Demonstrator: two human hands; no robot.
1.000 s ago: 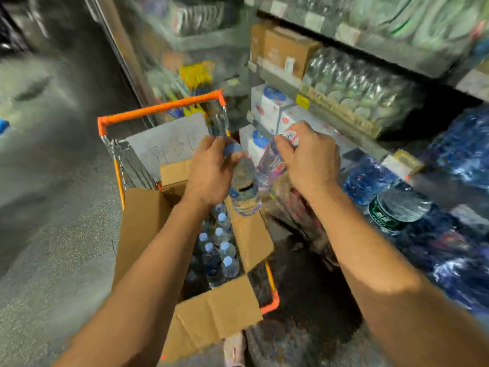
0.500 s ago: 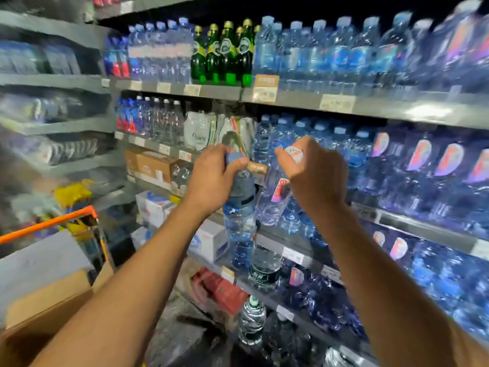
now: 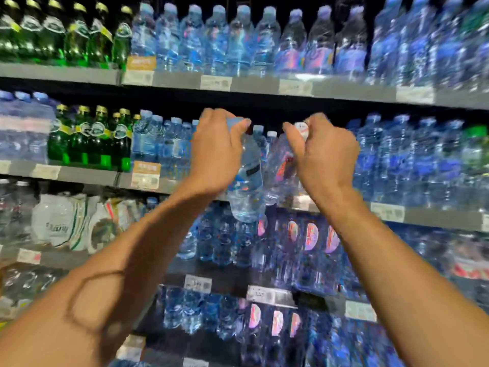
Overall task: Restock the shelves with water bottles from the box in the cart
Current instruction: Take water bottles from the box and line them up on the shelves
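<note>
Two bottles: one in each hand, both held up in front of the middle shelf (image 3: 264,201), at about 12 o'clock from the person.
Left hand (image 3: 215,157): its grip is pinched around the neck and blue cap of the left bottle (image 3: 246,189) — the bottle hangs nearly upright below the fingers.
Right hand (image 3: 322,157): its grip is closed on the white cap and neck of the right bottle (image 3: 280,170), which tilts, its base pointing toward 7 o'clock.
Relation: the two bottles are just beside each other, perhaps touching at the lower part; the blur does not let me decide.
Weight: I judge them full, so moderately heavy for a hold by the neck only.
Stiffness: thin clear plastic, probably soft in the middle of the body and firm at the neck ring and the cap.
Surface: smooth, maybe a little slippery on the label.
Fragility: low — a fall would likely dent the bottle, not break it.
Where to hold: the neck suits carrying; for setting down between the standing rows, a hold around the body would give more control, I think.
Gap on shelf: a dark free space shows at 12 o'clock behind the hands.
Risk: the tilted base may knock the neighbour bottles (image 3: 264,140).
</note>
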